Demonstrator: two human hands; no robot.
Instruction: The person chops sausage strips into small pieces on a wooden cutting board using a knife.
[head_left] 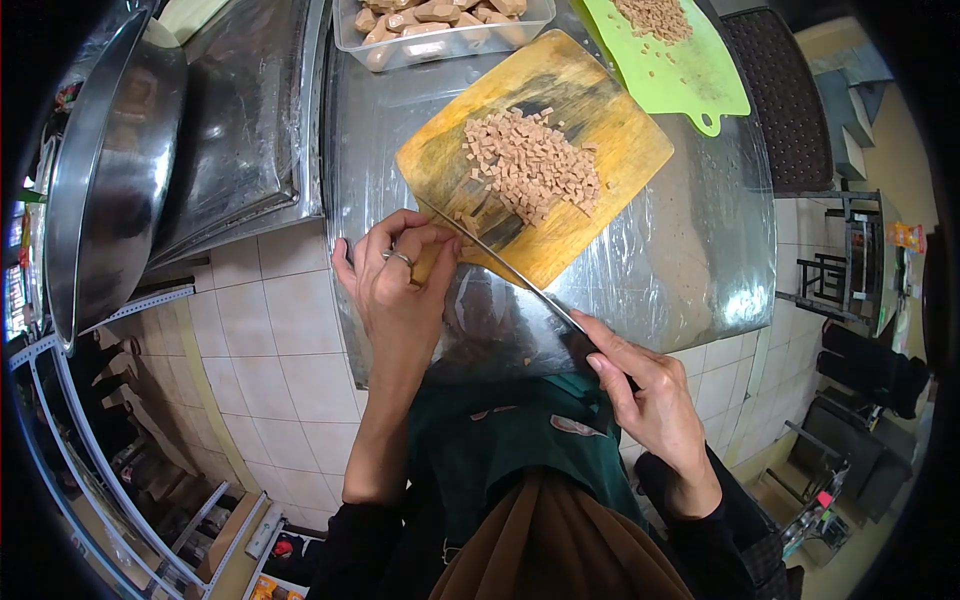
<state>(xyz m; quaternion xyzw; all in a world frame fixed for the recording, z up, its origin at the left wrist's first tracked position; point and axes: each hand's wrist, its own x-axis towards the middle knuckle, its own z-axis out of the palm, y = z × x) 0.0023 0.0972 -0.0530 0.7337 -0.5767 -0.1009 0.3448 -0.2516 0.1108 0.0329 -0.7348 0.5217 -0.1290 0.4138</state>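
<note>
My right hand [650, 392] is wrapped round the handle of a long knife [510, 268], whose blade reaches up and left across the near corner of a wooden cutting board [630, 150]. At the blade's left side is my left hand [402, 268], with a ring on one finger and its fingertips pinched together at the board's near edge. What those fingertips hold, if anything, is too small to make out. A pile of small light-brown diced pieces [530, 165] lies on the middle of the board, and a few bits lie near the blade.
Behind the board, a clear plastic tub [450, 46] holds several brown chunks. A green cutting board [700, 90] at the back right carries more diced pieces. The metal table [700, 240] is covered in plastic film. At the left are a large metal bowl [120, 190] and a metal surface [240, 120].
</note>
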